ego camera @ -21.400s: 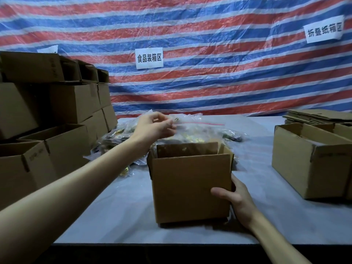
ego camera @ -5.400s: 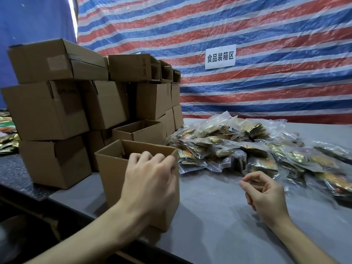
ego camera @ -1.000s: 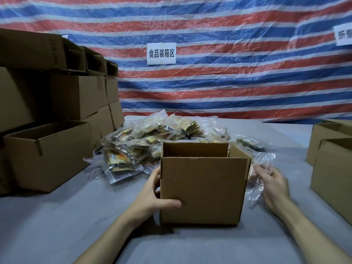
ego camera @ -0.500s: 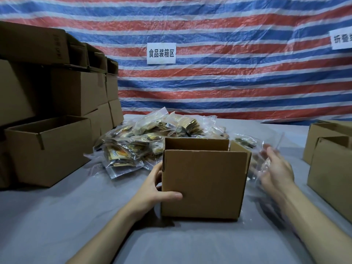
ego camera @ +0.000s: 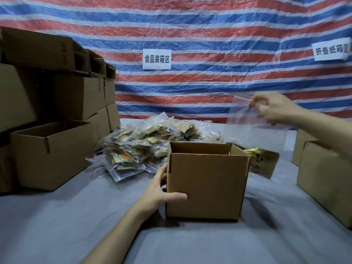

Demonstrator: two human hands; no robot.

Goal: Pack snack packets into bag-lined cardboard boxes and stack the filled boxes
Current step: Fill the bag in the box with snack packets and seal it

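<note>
An open cardboard box (ego camera: 207,183) stands in the middle of the grey table. My left hand (ego camera: 160,193) grips its lower left corner, thumb across the front face. My right hand (ego camera: 274,109) is raised to the upper right and pinches the top edge of a clear plastic bag (ego camera: 255,130), which hangs in the air behind and to the right of the box. A heap of snack packets (ego camera: 152,145) in clear wrappers lies just behind the box. A gold packet (ego camera: 264,162) lies to the right of the box.
Stacked closed cardboard boxes (ego camera: 57,88) fill the left side, with one open box (ego camera: 51,151) in front of them. More open boxes (ego camera: 323,178) stand at the right edge. A striped tarp with two paper signs (ego camera: 157,59) hangs behind the table (ego camera: 76,216).
My right hand has risen from beside the box to the upper right, lifting the clear plastic bag off the table. My left hand stays on the box's corner.
</note>
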